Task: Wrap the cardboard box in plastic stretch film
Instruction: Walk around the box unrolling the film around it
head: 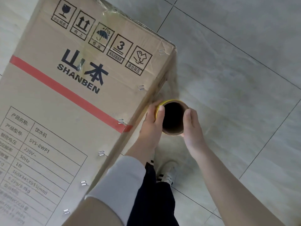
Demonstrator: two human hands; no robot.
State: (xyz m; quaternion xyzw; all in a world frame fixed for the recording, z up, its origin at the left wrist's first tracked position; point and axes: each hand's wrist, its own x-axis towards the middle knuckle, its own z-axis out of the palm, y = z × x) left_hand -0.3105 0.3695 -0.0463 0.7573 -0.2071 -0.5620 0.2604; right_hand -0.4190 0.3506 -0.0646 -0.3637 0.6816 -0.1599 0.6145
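Cardboard box (73, 103) with printed handling symbols and a red stripe fills the left of the view and stands on the tiled floor (244, 62). Just beside the box's right edge, near its lower corner, the roll (173, 119) of film is held upright, so that the dark hollow of its core faces the camera. The left hand (151, 123) curls round the side of the roll nearest the box, thumb laid over the rim; the right hand (192, 126) grips the far side in the same way. A hazy sheet of stretch film (172, 82) seems to run from the roll along the box's side face, and crinkled film shows over the box's far edge, so some of the wrap is on. The step in hand looks like carrying the roll round the box to lay another band. The next move calls for keeping the film taut and the roll upright while walking past the corner, letting the core turn between the palms without the sheet bunching or tearing on the cardboard edge.
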